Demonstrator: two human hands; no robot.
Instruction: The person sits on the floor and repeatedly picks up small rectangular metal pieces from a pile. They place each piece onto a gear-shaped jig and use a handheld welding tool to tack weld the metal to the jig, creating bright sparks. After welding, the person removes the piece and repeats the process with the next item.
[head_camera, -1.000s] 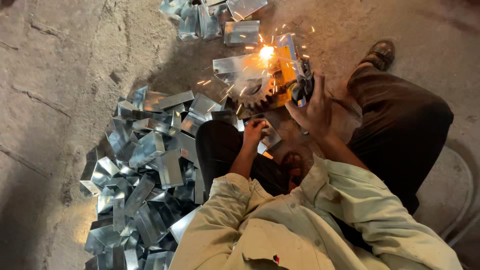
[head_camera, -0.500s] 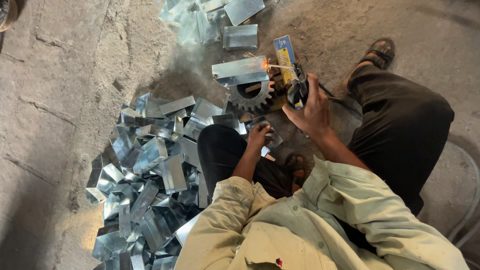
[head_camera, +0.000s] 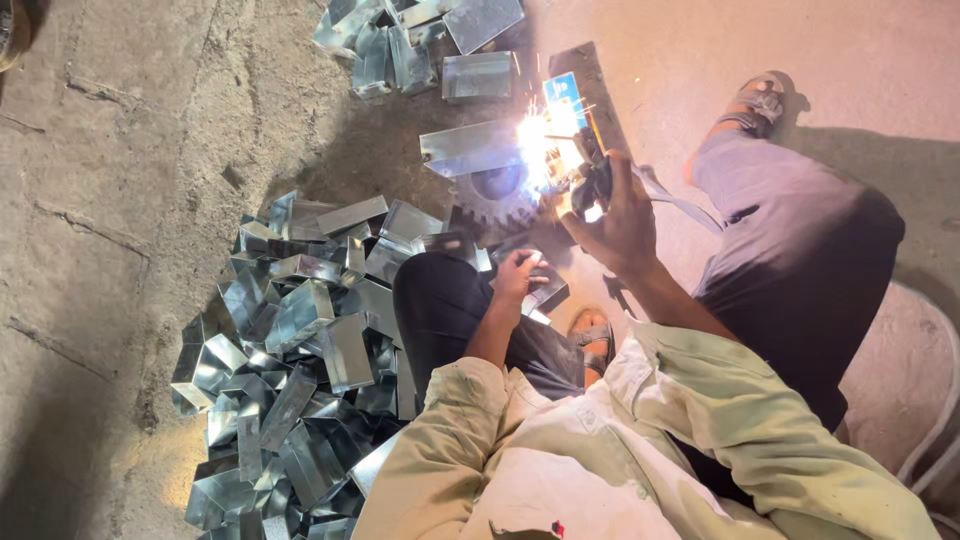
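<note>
My right hand (head_camera: 622, 218) grips a dark welding electrode holder (head_camera: 590, 185), its tip at a bright arc with sparks (head_camera: 535, 140). The arc sits on the edge of a folded sheet-metal box (head_camera: 468, 146), which lies over a toothed steel gear (head_camera: 497, 196) on the floor. My left hand (head_camera: 517, 274) rests by my dark-trousered left knee (head_camera: 445, 305), fingers curled next to a small metal piece (head_camera: 548, 290); whether it holds that piece is unclear. A blue and yellow flat object (head_camera: 565, 98) lies just beyond the arc.
A big heap of shiny bent sheet-metal pieces (head_camera: 295, 350) fills the concrete floor at my left. A smaller heap (head_camera: 420, 35) lies at the top. My sandalled feet (head_camera: 757, 100) (head_camera: 596, 335) and a pale cable (head_camera: 935, 420) are on the right.
The arc has flared from a small spark half a second ago to a bright flash. My right hand stays at the box edge; my left hand stays by the knee.
</note>
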